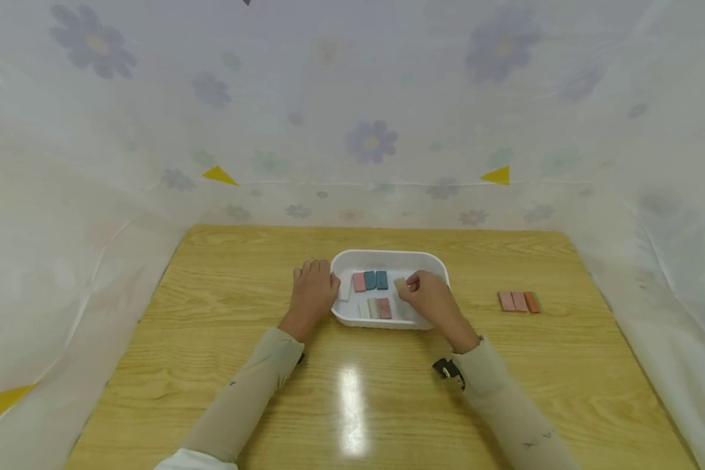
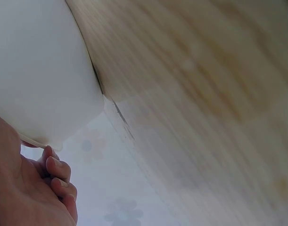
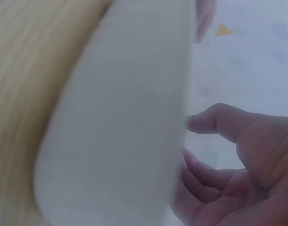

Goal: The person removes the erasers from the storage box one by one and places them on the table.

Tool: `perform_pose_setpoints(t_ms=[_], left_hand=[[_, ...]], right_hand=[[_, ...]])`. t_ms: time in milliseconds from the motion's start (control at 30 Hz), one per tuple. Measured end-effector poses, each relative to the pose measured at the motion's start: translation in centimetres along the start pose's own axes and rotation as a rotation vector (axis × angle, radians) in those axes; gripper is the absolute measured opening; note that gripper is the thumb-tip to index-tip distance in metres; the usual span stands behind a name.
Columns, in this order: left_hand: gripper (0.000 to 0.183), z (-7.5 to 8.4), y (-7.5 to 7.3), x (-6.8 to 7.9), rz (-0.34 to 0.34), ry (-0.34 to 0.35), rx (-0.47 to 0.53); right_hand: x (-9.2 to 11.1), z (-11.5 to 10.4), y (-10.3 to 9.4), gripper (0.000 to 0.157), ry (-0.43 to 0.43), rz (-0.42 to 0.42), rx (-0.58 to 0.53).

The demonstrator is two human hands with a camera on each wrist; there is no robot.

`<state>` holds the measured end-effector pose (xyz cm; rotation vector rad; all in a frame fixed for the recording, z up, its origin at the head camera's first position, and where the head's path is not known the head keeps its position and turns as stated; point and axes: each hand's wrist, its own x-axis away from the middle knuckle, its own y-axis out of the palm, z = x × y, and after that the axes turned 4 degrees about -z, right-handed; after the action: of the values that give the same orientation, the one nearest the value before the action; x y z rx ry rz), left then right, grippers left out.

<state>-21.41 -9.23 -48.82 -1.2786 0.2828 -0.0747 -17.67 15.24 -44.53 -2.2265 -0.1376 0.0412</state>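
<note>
White tray is set on wood-grain table; its left rim is gripped by the left hand, fingers curled in at the edge. Cream block is pinched between thumb and fingers of the right hand, within the right part of the tray; whether the tray floor is touched cannot be told. In the right wrist view, fingertips are partly masked by the tray wall.

In tray: white block by the left wall; far row made up of one pink block and two blue blocks; near row of pale, beige and pink blocks. Well right of the tray, two pink pieces and an orange piece are lined up. Small dark marks on the right sleeve cannot be read.
</note>
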Motion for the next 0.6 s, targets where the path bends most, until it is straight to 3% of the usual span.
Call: perform_pose_setpoints(t_ms=[300, 600], left_hand=[[0.022, -0.1, 0.1, -0.2, -0.007, 0.000, -0.007], [0.021, -0.3, 0.4, -0.2, 0.013, 0.011, -0.016]], right_hand=[[1.4, -1.4, -4.5, 0.028, 0.020, -0.036, -0.079], [1.8, 2.9, -7.7, 0.037, 0.103, -0.021, -0.039]])
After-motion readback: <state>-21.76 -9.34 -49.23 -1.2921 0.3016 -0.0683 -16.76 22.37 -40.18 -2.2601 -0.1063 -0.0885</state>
